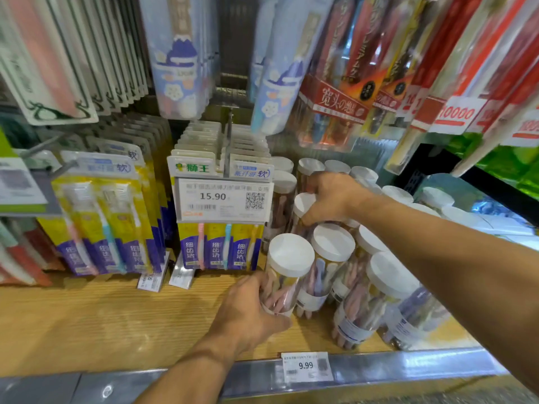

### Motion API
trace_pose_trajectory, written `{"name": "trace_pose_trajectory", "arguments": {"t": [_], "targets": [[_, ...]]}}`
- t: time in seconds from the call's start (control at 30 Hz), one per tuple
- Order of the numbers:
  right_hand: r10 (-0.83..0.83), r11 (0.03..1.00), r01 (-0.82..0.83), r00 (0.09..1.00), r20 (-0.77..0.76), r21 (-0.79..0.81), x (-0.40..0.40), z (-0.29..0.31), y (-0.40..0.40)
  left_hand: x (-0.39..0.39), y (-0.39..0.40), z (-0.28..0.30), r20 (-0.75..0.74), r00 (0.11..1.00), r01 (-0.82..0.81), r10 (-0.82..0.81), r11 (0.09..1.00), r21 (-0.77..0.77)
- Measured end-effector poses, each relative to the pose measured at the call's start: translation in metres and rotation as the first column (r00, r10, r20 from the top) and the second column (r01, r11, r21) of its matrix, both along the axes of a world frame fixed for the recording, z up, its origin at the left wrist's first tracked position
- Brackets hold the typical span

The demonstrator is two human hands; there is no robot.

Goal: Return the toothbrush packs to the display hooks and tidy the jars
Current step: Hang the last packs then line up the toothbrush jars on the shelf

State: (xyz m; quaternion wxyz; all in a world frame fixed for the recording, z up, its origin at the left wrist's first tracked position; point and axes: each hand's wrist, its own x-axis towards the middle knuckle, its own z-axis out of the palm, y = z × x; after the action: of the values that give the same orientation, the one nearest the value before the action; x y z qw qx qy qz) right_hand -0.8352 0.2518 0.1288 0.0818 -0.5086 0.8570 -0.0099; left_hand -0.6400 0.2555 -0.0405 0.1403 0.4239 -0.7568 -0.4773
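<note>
Jars, upright: our left hand grips the front jar; our right hand grips a rear jar, just beyond.

I am standing at a shop's toothbrush display. Yellow-and-purple carded toothbrush packs hang in rows on metal hooks, a white price tag reading 15.90 with a QR code hangs before them, and a 9.99 label sits on the near metal edge rail of the wooden shelf, beside many identical clear white-lidded jars.
</note>
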Motion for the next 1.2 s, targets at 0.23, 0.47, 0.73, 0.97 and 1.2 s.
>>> {"name": "trace_pose_trajectory", "arguments": {"t": [0.23, 0.47, 0.73, 0.97, 1.2], "targets": [[-0.005, 1.000, 0.005, 1.000, -0.029, -0.004, -0.017, 0.002, -0.010, -0.010, 0.003, -0.006, -0.080, 0.996, -0.046, 0.048, 0.999, 0.030], [0.026, 0.998, -0.021, 0.996, -0.089, 0.055, -0.023, 0.006, -0.025, -0.026, 0.017, -0.015, -0.241, 0.938, -0.217, 0.249, 0.964, 0.152], [0.042, 0.998, -0.036, 0.990, -0.133, 0.043, -0.028, 0.006, -0.032, -0.054, 0.024, -0.027, -0.242, 0.860, -0.456, 0.449, 0.889, 0.029], [0.095, 0.983, -0.124, 0.973, -0.209, -0.132, -0.026, 0.002, -0.007, -0.072, 0.017, -0.030, -0.241, 0.788, -0.552, 0.567, 0.824, 0.132], [0.325, 0.927, -0.323, 0.946, 0.021, 0.190, -0.012, 0.020, 0.065, -0.087, -0.001, -0.026, -0.141, 0.757, -0.623, 0.638, 0.770, 0.139]]}}
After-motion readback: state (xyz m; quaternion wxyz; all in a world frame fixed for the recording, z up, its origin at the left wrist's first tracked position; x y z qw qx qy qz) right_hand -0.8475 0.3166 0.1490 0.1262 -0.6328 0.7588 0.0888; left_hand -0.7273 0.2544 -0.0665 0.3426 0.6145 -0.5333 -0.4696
